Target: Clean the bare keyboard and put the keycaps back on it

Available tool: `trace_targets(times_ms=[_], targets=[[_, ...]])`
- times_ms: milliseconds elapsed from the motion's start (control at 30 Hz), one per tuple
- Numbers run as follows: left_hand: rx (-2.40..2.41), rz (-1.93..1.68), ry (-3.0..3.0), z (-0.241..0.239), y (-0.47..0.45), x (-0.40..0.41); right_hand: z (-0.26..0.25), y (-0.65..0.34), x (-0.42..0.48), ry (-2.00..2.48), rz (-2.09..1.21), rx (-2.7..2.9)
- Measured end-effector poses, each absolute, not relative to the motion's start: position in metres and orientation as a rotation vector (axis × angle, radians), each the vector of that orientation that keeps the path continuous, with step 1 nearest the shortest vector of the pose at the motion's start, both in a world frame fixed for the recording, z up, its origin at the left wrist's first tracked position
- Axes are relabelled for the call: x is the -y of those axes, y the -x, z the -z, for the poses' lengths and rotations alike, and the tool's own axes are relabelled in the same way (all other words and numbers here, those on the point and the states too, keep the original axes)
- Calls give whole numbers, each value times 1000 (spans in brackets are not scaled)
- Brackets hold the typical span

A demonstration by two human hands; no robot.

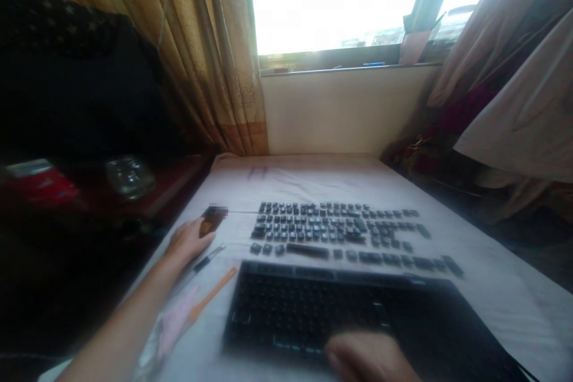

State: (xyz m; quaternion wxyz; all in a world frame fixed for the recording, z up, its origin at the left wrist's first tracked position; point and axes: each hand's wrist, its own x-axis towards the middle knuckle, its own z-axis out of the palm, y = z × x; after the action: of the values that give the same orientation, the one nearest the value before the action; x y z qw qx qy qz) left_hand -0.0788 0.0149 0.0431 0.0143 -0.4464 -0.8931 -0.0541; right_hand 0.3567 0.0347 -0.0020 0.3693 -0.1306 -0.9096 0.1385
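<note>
My left hand (188,243) reaches to the left of the loose keycaps and its fingers curl round a small dark brown object (212,219). My right hand (367,358) rests on the front edge of a black keyboard frame (313,304) with its keys taken off; its fingers are blurred. Several black keycaps (340,230) lie in keyboard order on the white sheet (322,182) just beyond the frame. A slim dark tool (206,259) and an orange stick (213,292) lie beside my left forearm.
A pinkish cloth (176,322) lies under my left forearm. A dark table at the left carries a red item (40,185) and a glass dish (129,176). Curtains (215,54) and a bright window (340,0) stand behind. Cloth piles lie at the right (514,113).
</note>
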Motion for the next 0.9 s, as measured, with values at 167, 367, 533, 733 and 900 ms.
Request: trace_targets(times_ms=[167, 367, 533, 733, 900], targets=[[2680, 237, 1482, -46, 61, 2, -26, -363, -34, 346, -439, 2363], [2520, 362, 1623, -60, 22, 54, -35, -366, -36, 374, -383, 2276], [2481, 364, 1600, -53, 0, 103, -35, -368, -38, 403, -288, 2246], [2419, 390, 1561, -36, -15, 131, -34, -370, -41, 472, -195, 2228], [2269, 584, 1532, -31, -16, 133, -32, -371, -43, 499, -180, 2221]])
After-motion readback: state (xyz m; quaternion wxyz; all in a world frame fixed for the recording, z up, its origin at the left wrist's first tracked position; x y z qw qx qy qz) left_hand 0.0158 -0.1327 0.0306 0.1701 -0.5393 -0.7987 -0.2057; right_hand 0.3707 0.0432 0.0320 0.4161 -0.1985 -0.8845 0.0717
